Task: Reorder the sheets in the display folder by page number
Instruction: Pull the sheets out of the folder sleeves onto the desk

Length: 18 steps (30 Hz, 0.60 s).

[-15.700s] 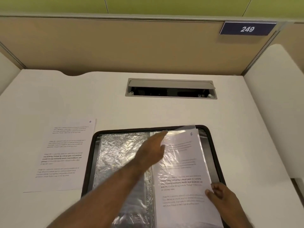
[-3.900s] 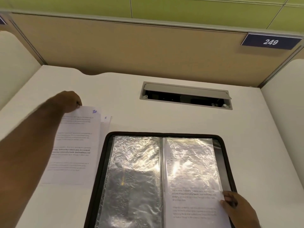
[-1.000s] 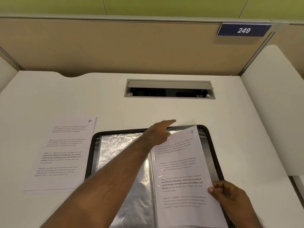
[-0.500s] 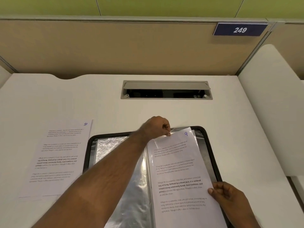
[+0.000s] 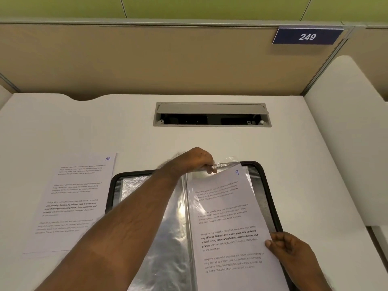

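1. The display folder lies open on the near desk.
2. Sheet 9 sits on its right page, tilted.
3. My right hand pinches the sheet's right edge.
4. My left hand grips the sleeve mouth; I hold it wide so the sheet slides straight.

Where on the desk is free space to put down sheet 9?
Bare desk lies right of the display folder, and between the folder and the cable hatch. The left is crowded by the sheet 10 pile.
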{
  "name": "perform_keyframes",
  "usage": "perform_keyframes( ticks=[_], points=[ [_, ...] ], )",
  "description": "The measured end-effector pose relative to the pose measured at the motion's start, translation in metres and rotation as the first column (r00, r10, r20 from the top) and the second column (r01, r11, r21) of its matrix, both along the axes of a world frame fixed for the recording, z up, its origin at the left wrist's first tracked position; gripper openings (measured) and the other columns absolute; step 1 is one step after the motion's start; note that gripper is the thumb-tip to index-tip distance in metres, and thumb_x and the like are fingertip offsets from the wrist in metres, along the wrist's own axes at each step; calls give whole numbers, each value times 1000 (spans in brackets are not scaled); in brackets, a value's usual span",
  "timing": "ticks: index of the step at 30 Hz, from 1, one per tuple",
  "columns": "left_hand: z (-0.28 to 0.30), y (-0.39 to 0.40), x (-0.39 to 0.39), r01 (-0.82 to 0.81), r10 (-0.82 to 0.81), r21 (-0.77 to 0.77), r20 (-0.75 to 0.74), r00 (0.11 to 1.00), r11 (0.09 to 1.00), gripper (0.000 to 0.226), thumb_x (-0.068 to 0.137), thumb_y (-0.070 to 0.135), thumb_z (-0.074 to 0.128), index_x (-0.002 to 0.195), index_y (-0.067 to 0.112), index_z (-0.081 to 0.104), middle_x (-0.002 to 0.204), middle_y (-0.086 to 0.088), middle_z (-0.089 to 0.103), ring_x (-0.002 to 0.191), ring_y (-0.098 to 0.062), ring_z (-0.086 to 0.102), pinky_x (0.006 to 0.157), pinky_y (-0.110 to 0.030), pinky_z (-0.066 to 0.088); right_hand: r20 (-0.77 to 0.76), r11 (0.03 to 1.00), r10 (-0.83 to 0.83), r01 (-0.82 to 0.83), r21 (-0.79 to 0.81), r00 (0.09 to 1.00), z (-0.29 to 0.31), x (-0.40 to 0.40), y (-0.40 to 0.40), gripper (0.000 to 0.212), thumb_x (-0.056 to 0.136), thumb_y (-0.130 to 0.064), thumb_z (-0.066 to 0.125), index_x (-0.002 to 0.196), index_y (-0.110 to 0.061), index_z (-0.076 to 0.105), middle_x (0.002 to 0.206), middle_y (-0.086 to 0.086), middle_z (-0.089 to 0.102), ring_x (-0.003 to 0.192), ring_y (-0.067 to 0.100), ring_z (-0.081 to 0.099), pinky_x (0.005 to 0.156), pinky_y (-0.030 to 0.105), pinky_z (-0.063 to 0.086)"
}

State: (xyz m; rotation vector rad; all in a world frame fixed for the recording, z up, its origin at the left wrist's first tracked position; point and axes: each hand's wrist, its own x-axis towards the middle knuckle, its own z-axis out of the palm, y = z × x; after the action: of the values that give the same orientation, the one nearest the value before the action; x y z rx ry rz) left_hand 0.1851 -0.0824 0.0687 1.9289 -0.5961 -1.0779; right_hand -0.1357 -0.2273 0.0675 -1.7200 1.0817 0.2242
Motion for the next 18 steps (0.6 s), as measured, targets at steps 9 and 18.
perform_keyframes(
  ticks=[9, 18],
  points=[
    [4, -8, 5, 75, -28, 326, -147, 989, 942, 21, 93, 0, 53, 106, 0, 69, 99, -14, 76, 66, -29, 71, 69, -37, 60, -3, 1000, 17, -17, -6, 1000, -4, -2, 0, 11, 83, -16, 76, 92, -16, 70, 74, -5, 76, 67, 10, 73, 66, 26, 53],
    [-11, -25, -2, 332, -370, 314, 68, 926, 889, 28, 95, 5, 58, 121, 14, 64, 108, -11, 72, 73, -22, 63, 57, -26, 55, -23, 995, 92, -93, -29, 995, -2, -1, 1, 9, 83, -17, 76, 90, -18, 71, 73, -8, 76, 69, 5, 72, 68, 22, 51]
  ],
)
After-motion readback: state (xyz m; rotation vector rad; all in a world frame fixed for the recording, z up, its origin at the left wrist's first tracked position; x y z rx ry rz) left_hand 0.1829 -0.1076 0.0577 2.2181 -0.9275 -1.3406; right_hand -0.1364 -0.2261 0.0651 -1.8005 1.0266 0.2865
